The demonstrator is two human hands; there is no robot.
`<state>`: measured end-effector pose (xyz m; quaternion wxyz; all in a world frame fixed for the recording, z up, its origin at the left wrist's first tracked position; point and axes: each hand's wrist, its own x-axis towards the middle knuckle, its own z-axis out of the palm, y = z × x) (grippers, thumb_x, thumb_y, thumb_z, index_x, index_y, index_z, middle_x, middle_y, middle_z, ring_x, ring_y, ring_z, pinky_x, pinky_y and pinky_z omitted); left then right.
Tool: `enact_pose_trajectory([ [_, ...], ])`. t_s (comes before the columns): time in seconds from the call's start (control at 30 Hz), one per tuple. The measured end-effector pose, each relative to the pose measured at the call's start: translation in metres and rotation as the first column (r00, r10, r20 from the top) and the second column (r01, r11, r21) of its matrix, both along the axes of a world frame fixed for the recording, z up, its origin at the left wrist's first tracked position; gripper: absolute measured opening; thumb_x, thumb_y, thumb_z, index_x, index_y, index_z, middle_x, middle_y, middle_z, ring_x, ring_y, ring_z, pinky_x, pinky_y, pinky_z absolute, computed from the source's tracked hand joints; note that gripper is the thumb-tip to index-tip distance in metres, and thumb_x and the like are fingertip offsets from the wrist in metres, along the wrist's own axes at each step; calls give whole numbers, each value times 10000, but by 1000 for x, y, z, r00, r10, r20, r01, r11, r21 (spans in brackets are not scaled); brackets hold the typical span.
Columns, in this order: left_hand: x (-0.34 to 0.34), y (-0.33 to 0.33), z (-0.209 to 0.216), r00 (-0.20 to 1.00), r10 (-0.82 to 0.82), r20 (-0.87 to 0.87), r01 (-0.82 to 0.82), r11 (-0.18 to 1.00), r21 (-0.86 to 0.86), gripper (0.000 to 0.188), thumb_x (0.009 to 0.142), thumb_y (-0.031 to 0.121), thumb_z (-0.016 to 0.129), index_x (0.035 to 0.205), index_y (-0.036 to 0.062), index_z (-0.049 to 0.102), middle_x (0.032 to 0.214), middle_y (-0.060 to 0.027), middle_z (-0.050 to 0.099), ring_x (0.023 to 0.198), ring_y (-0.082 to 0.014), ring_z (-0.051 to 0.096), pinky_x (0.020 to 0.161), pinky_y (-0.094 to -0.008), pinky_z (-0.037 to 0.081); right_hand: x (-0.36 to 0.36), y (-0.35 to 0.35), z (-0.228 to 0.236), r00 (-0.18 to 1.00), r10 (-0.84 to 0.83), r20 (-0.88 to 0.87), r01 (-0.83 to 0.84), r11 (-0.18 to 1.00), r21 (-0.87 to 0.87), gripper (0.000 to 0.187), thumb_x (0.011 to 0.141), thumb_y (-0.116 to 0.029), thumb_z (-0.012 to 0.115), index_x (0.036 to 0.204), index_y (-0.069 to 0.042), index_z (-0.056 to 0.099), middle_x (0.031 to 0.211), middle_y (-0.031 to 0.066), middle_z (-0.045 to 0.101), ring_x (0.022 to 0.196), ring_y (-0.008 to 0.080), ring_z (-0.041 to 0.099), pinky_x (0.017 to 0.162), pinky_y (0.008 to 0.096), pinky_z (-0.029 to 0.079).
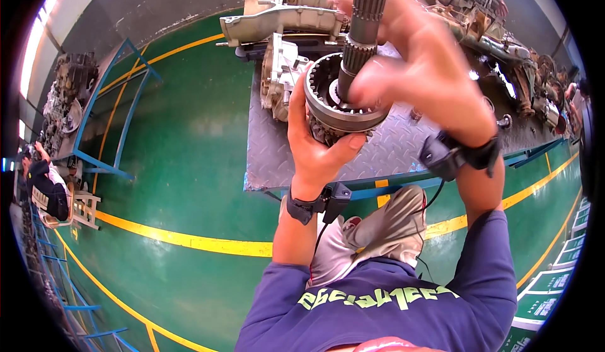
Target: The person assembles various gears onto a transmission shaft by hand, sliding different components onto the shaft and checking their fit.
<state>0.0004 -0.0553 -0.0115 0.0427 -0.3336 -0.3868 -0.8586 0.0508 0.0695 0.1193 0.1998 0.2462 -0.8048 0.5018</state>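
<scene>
My left hand (pixel 315 157) is wrapped round the underside of a toothed metal gear ring (pixel 343 119), its thumb on the near side. From the middle of the ring rises a long, dark splined shaft (pixel 367 12), standing nearly upright with its top cut off by the picture's edge. Beside that shaft, my right hand (pixel 425 62) is smeared by motion. Its thumb side lies low near the ring's inside, while other fingers reach up behind the shaft. Whether they touch it cannot be made out.
A grey treadplate bench (pixel 271 157) lies under the work. Pale metal housings (pixel 283 24) crowd its far left, and greasy metal parts (pixel 491 37) its right. At left are a blue frame (pixel 101 131) and a seated person (pixel 47 185). Another person's hand shows at top right.
</scene>
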Motion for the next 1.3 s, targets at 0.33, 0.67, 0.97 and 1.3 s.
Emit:
enact_pose_trajectory([
  [0.33, -4, 1, -3, 991, 132, 1, -131, 986, -106, 830, 702, 229, 881, 1393, -10, 488, 1206, -72, 637, 1055, -145, 610, 936, -313, 498, 0, -6, -34, 995, -96, -8, 94, 991, -100, 1070, 672, -284, 967, 1486, -1, 333, 1354, 145, 558, 1245, 196, 562, 1060, 336, 461],
  [0.67, -3, -3, 4, 990, 134, 38, -130, 987, -95, 722, 713, 193, 855, 1331, 1, 536, 1153, -55, 662, 1022, -129, 621, 917, -298, 506, -14, -12, -42, 991, -129, -37, 119, 972, -202, 942, 664, -149, 930, 1421, 20, 394, 1235, 124, 633, 1134, 173, 632, 998, 318, 516],
  [0.97, -10, -2, -5, 978, 200, -68, -204, 977, -67, 774, 700, 220, 860, 1355, -6, 515, 1227, -75, 632, 1074, -147, 610, 942, -307, 498, -18, -11, -39, 998, -52, 24, 56, 972, -229, 1020, 609, -151, 963, 1432, 23, 386, 1327, 143, 583, 1229, 201, 591, 1063, 353, 478],
  [1.3, -8, -13, -4, 988, 92, 123, -85, 995, -60, 916, 716, 518, 888, 1358, -13, 509, 1215, -67, 630, 1090, -150, 606, 945, -307, 491, -36, 6, -62, 977, 167, -133, -193, 958, -212, 1188, 579, -366, 987, 1492, 24, 334, 1472, 183, 500, 1316, 240, 542, 1115, 390, 440],
])
